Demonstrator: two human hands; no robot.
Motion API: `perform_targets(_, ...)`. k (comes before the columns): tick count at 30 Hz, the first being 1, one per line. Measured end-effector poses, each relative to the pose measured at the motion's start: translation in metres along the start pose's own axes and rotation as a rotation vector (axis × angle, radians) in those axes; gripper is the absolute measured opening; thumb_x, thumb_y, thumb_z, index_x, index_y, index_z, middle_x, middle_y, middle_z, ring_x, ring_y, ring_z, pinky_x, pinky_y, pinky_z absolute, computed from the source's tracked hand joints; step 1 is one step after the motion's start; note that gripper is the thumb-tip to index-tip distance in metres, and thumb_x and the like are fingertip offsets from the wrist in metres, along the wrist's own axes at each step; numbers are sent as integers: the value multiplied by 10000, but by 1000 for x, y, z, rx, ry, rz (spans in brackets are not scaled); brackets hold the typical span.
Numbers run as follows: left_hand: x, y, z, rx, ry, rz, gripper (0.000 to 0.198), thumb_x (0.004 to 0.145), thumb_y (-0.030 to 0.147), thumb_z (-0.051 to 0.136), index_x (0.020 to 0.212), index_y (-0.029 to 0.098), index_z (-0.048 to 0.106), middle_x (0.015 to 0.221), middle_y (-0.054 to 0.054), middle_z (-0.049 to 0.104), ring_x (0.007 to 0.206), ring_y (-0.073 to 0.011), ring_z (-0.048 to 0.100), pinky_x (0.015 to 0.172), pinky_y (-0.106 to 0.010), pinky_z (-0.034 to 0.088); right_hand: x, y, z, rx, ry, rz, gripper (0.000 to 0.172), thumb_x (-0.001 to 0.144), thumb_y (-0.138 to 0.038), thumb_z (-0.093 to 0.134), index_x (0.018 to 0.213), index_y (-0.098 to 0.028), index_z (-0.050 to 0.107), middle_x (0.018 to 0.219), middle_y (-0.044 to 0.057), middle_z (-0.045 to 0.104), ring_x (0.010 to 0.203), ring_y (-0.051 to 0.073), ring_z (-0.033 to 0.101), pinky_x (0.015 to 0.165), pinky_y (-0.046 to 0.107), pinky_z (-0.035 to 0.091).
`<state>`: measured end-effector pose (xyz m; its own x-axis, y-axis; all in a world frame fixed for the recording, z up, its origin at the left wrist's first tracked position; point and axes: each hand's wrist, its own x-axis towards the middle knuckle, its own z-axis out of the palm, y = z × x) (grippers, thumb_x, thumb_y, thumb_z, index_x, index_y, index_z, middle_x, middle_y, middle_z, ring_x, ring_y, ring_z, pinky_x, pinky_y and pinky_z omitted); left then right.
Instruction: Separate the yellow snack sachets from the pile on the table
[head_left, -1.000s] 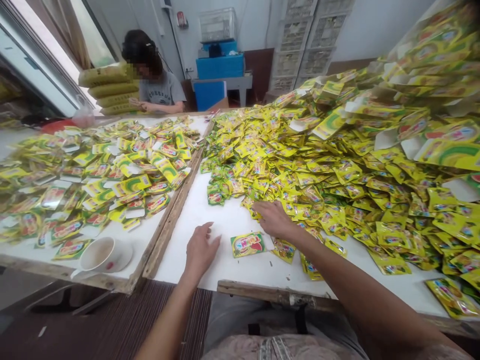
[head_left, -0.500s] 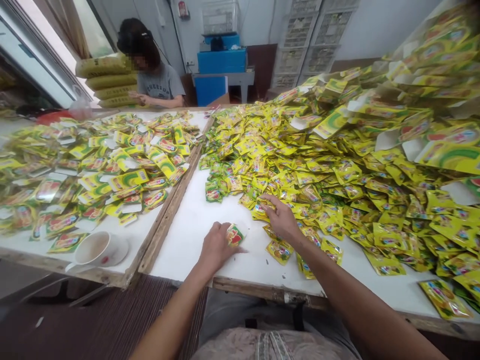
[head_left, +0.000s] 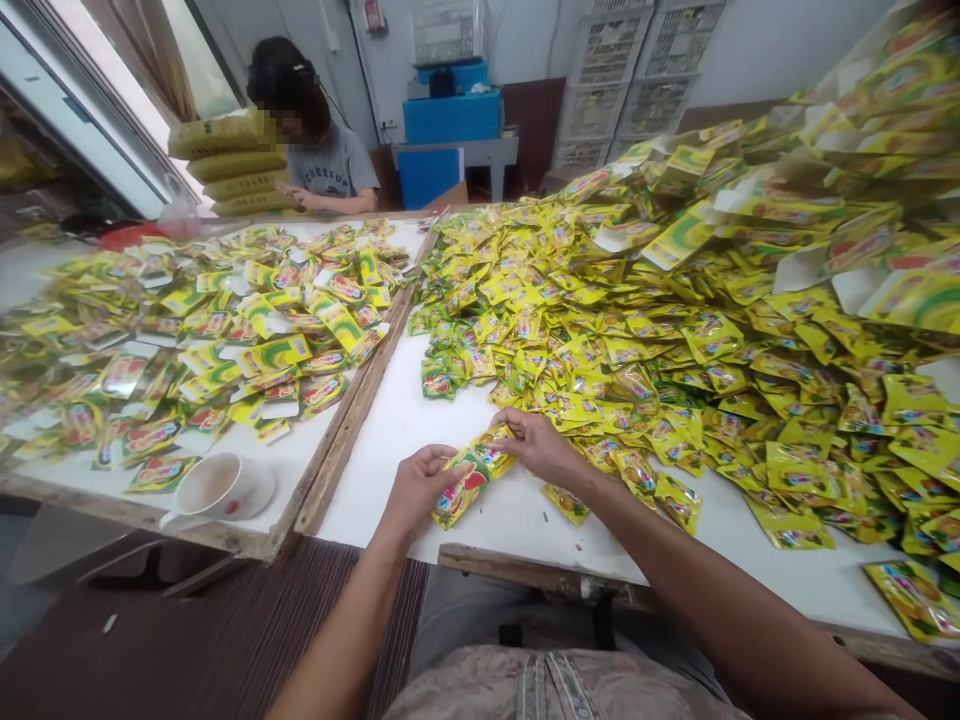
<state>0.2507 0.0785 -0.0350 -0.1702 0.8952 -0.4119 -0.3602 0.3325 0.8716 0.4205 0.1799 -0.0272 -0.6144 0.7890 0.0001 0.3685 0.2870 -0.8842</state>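
Both hands meet at the near edge of the white table [head_left: 480, 560]: the left hand [head_left: 417, 492] grips a yellow sachet [head_left: 459, 494], and the right hand [head_left: 537, 446] pinches a second sachet [head_left: 493, 451] against its top. Behind them spreads a huge sachet heap [head_left: 675, 320]; a cup [head_left: 214, 487] sits on the left table.

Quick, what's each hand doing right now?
Left hand: closed on a yellow sachet.
Right hand: closed on a second sachet at the edge of the pile.
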Motion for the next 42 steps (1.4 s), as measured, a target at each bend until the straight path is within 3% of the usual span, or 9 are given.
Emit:
perform_targets(7,2,1,-5,-19,47,10,459,499,317,838,862,133,625,717,-38,725,587,-155,658,574,-247,504,0,-28,-16,-252,-112,21,129,780,-278,558,809,-179,636,565,-48,457,550,102,397,556,215,277)
perform_targets(12,1,1,-4,64,-64,43,409,549,285,819,887,132,645,777,-49,735,671,-164,676,634,-241,513,12,-46,-17,-364,-241,4,75,741,-227,621,793,-187,657,622,-21,537,616,118,458,583,218,291)
perform_targets(21,-1,4,-5,-33,-106,16,387,556,274,817,876,112,671,726,-60,725,629,-160,664,615,-244,515,10,-31,7,-178,90,-89,111,707,-216,657,752,-171,566,639,-46,499,598,97,428,570,205,304)
perform_targets(25,0,-1,-4,-28,-69,27,390,563,307,810,875,122,668,703,-46,716,611,-145,651,593,-225,499,0,-23,14,-208,9,-91,56,769,-220,593,745,-171,580,632,-38,517,591,99,433,563,208,300)
perform_targets(28,2,-4,-4,8,-101,7,447,562,302,810,948,141,652,689,-26,707,602,-140,645,572,-215,486,-1,-23,15,-271,-67,-70,167,843,-249,510,727,-168,599,643,-16,551,603,107,459,563,214,309)
perform_targets(31,4,-1,-5,-33,-81,-25,490,523,290,828,952,136,648,645,-18,694,573,-136,635,554,-212,478,9,-23,8,-354,-70,-94,193,876,-279,476,843,-169,632,812,29,633,718,129,529,638,232,360)
perform_targets(36,6,5,-6,-155,20,-56,523,450,272,853,908,115,656,673,-48,710,527,-130,621,506,-206,463,41,-12,-25,-745,148,-70,383,836,-296,560,1193,-157,535,1152,120,600,1052,248,486,858,370,347)
perform_targets(39,6,5,-5,-186,68,-61,487,457,267,849,876,106,659,675,-49,710,526,-126,619,498,-201,461,54,0,-36,-964,138,-37,321,812,-219,581,1127,-158,585,1093,124,623,1050,278,466,856,399,326)
perform_targets(42,6,3,-7,-186,91,-37,454,489,272,836,873,106,661,688,-49,711,540,-123,622,515,-202,470,55,10,-30,-940,94,6,193,870,-235,493,932,-172,664,948,94,651,964,237,504,822,340,344)
